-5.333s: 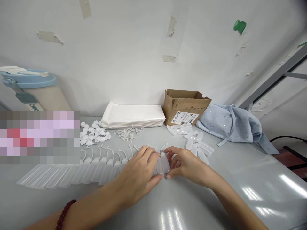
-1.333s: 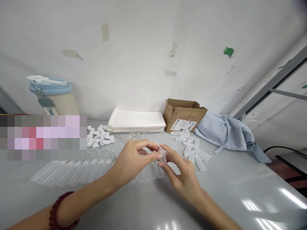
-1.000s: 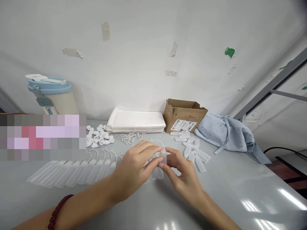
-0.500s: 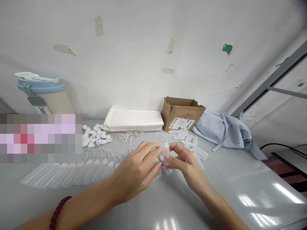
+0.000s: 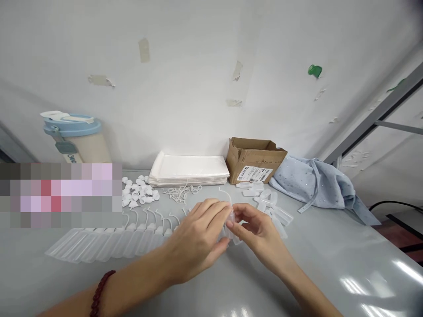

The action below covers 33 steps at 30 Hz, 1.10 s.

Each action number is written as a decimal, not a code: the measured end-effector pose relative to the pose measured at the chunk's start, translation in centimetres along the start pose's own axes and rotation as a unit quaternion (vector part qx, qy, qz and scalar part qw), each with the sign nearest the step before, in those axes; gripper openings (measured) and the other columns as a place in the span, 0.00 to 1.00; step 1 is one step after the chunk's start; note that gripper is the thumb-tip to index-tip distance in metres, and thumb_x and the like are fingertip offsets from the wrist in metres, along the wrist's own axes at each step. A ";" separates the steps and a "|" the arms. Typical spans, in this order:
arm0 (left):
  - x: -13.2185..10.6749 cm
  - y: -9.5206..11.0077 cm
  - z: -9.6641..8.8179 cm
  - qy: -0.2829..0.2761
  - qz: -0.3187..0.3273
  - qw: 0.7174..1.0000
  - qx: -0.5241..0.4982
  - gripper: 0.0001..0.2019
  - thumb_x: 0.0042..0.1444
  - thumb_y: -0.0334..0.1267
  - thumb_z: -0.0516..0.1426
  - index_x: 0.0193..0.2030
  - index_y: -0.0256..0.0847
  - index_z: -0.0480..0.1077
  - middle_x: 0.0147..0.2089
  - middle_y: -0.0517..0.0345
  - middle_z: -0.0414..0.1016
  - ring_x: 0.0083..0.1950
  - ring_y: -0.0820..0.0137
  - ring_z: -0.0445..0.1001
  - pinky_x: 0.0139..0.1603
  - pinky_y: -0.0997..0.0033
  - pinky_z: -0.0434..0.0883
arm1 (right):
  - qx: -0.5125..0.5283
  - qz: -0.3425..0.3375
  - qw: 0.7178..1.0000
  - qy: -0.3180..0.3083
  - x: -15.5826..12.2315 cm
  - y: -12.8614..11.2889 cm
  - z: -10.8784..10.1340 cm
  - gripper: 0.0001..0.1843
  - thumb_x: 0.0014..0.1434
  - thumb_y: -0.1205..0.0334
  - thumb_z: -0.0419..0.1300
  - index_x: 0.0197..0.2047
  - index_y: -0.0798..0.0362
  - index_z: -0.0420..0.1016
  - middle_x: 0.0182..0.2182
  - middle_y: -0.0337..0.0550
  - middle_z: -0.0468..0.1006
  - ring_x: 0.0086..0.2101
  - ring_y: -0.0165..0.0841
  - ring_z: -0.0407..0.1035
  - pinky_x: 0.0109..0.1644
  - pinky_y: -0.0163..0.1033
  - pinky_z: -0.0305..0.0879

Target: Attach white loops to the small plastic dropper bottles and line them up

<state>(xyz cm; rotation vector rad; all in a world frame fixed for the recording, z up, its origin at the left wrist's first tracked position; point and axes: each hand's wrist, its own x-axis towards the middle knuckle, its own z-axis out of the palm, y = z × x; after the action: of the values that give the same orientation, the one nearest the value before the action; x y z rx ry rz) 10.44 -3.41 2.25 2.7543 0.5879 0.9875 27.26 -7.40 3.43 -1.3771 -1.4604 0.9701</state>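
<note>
A small translucent plastic bottle (image 5: 232, 216) stands upright between my two hands, with a thin curved white tube (image 5: 225, 192) rising from its top. My right hand (image 5: 256, 226) grips the bottle's side between thumb and fingers. My left hand (image 5: 201, 237) is closed around the bottle's neck and cap from the left, hiding most of them. More small bottles lie behind and below my fingers, partly covered. To the left, a row of bottles with curved tubes (image 5: 128, 242) lies on the table. Loose empty bottles (image 5: 280, 215) are scattered to the right.
White caps (image 5: 140, 190) lie piled by loose thin tubes (image 5: 181, 192). Behind them are a stack of white packets (image 5: 191, 168), an open cardboard box (image 5: 254, 160) and a blue cloth (image 5: 307, 182). A blue-lidded cup (image 5: 76, 136) stands at the left on the grey table (image 5: 205, 290).
My left hand has moved right and closed over the bottle's top, where its fingers were beside it before. My right hand keeps its hold. The view has shifted slightly.
</note>
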 end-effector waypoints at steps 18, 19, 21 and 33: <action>0.0 -1.8 -1.5 -0.031 -0.113 0.993 0.028 0.15 0.61 0.33 0.51 0.55 0.37 0.60 0.49 0.49 0.71 0.50 0.60 0.68 0.51 0.55 0.67 | -0.182 0.132 0.971 -0.085 2.3 2.6 -3.7 0.12 0.54 0.57 0.57 0.35 0.57 0.73 0.24 0.39 0.69 0.24 0.30 0.63 0.25 0.34 0.63; -0.1 -1.9 -1.5 -0.029 -0.116 0.992 0.030 0.15 0.61 0.33 0.51 0.54 0.37 0.61 0.49 0.49 0.71 0.50 0.61 0.68 0.51 0.55 0.67 | -0.193 0.130 0.968 -0.089 2.2 2.5 -3.7 0.12 0.54 0.57 0.57 0.35 0.57 0.73 0.24 0.39 0.70 0.24 0.30 0.64 0.25 0.35 0.63; -0.1 -2.1 -1.6 -0.027 -0.122 0.992 0.034 0.14 0.61 0.33 0.51 0.54 0.36 0.61 0.48 0.49 0.72 0.49 0.61 0.68 0.51 0.55 0.66 | -0.213 0.124 0.964 -0.100 2.2 2.4 -3.6 0.11 0.54 0.58 0.56 0.35 0.56 0.74 0.24 0.39 0.71 0.24 0.30 0.64 0.27 0.35 0.62; -0.2 -1.8 -1.6 -0.048 -0.113 0.992 0.039 0.21 0.61 0.32 0.51 0.60 0.39 0.52 0.47 0.52 0.72 0.47 0.64 0.70 0.47 0.61 0.67 | -0.174 0.129 0.967 -0.131 2.3 2.4 -2.9 0.10 0.54 0.59 0.57 0.32 0.56 0.76 0.21 0.37 0.70 0.19 0.28 0.64 0.24 0.33 0.61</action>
<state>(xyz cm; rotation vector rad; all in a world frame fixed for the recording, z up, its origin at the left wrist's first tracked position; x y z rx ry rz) 8.74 -1.85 2.94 2.7056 0.9162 0.7923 30.74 -5.03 2.19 -1.7824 -1.7395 1.1302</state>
